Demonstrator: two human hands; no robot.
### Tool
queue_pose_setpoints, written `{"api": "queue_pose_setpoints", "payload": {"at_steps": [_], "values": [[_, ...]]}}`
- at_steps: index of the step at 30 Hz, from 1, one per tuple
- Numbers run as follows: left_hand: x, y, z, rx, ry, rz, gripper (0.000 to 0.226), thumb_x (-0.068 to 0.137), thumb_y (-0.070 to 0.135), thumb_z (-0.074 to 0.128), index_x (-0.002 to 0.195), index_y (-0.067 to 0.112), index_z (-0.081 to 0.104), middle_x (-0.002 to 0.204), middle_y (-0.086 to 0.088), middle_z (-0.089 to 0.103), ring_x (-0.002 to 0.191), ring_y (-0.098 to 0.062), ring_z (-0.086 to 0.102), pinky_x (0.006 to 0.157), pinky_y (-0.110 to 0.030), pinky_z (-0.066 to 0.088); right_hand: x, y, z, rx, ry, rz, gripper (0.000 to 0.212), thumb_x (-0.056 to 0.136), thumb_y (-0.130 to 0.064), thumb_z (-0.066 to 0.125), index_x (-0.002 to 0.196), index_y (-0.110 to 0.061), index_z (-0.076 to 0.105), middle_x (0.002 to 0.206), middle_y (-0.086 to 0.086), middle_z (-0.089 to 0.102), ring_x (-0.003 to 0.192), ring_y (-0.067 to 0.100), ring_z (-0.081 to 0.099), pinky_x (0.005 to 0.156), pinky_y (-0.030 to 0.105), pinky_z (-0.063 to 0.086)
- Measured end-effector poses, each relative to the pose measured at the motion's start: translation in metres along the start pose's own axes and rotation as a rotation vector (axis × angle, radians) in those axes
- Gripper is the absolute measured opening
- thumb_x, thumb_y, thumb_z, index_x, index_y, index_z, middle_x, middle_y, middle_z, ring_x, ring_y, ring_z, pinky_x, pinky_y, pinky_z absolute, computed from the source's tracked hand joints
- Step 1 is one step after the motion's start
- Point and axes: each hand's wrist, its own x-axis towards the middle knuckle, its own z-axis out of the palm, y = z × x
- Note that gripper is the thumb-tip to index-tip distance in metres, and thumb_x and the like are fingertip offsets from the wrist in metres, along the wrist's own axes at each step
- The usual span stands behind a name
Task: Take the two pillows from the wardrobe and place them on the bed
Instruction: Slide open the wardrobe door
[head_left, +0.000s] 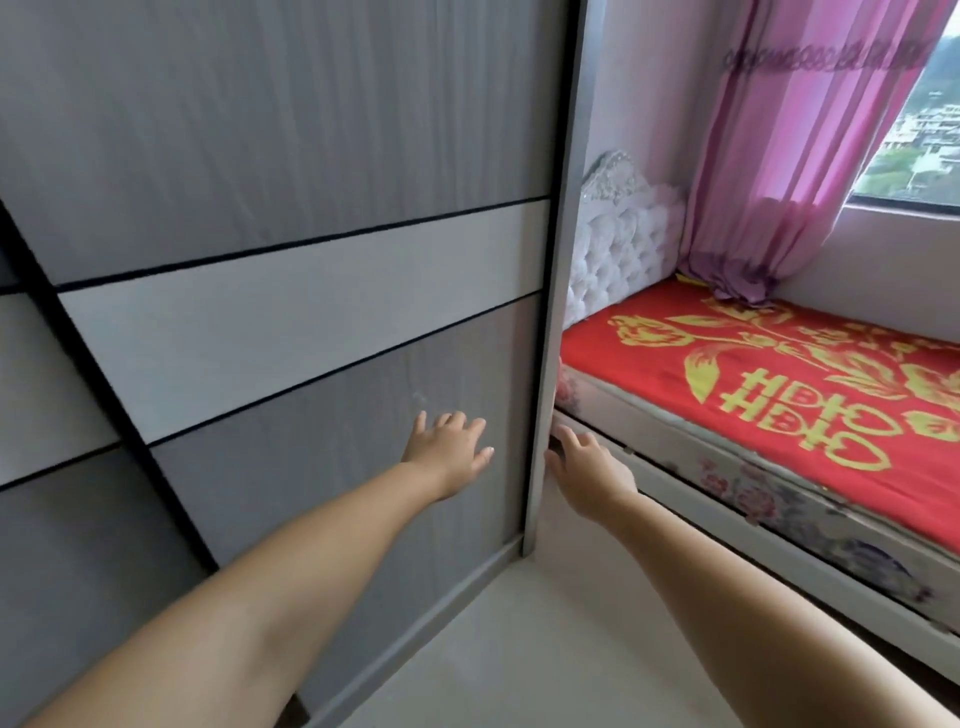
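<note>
A grey wardrobe with sliding doors (291, 156) fills the left of the view; the doors are closed and no pillows are visible. My left hand (451, 451) lies flat with fingers spread on the lower grey panel of the right-hand door. My right hand (582, 460) reaches to the door's right edge frame (550, 322), fingers curled at the edge. The bed (769, 395), covered by a red sheet with gold patterns, stands to the right of the wardrobe.
A white tufted headboard (618, 244) stands against the far wall. Pink curtains (800, 156) hang down onto the bed beside a window (919, 135). Pale floor (519, 649) lies between the wardrobe and the bed's floral side.
</note>
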Motion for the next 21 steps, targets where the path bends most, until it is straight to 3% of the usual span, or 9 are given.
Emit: {"api": "queue_pose_setpoints", "payload": {"at_steps": [8,12,14,19,21], "values": [[0.151,-0.028,-0.011,0.053,0.001,0.100,0.051,0.097,0.043,0.032,0.141,0.017,0.032,0.142,-0.012,0.041,0.134,-0.028,0.034,0.118,-0.050,0.010,0.143,0.007,-0.014,0.084,0.000,0.104,0.046,0.100,-0.041,0.031,0.140,-0.019,0.035,0.134,0.015,0.048,0.120,0.036,0.052,0.090,0.046,0.048],[0.235,-0.024,-0.028,0.157,0.100,0.202,0.051,0.097,0.040,0.035,0.142,0.016,0.031,0.142,-0.013,0.041,0.135,-0.027,0.034,0.118,-0.050,0.009,0.236,0.009,-0.022,0.111,-0.010,0.049,0.053,0.102,-0.039,0.030,0.148,-0.013,0.027,0.149,0.014,0.037,0.132,0.034,0.043,0.102,0.050,0.044],[0.282,-0.022,-0.042,0.237,0.172,0.226,0.049,0.096,0.038,0.036,0.140,0.016,0.034,0.139,-0.013,0.044,0.132,-0.028,0.037,0.118,-0.050,0.011,0.285,0.009,-0.029,0.169,0.022,0.062,0.058,0.103,-0.040,0.030,0.150,-0.009,0.021,0.148,0.017,0.037,0.132,0.034,0.044,0.103,0.049,0.043],[0.392,-0.013,-0.075,0.266,0.251,0.235,0.043,0.094,0.025,0.039,0.136,0.013,0.037,0.137,-0.013,0.045,0.130,-0.029,0.038,0.119,-0.044,0.009,0.395,0.012,-0.052,0.334,0.007,0.069,0.056,0.101,-0.039,0.032,0.143,-0.002,0.032,0.142,0.022,0.046,0.131,0.035,0.044,0.109,0.046,0.036],[0.423,-0.011,-0.083,0.341,0.259,0.245,0.047,0.093,0.020,0.039,0.138,0.010,0.035,0.142,-0.013,0.040,0.134,-0.028,0.033,0.120,-0.043,0.006,0.428,0.013,-0.058,0.435,-0.037,0.104,0.060,0.100,-0.041,0.033,0.146,-0.003,0.029,0.142,0.021,0.047,0.130,0.035,0.047,0.110,0.046,0.035]]}}
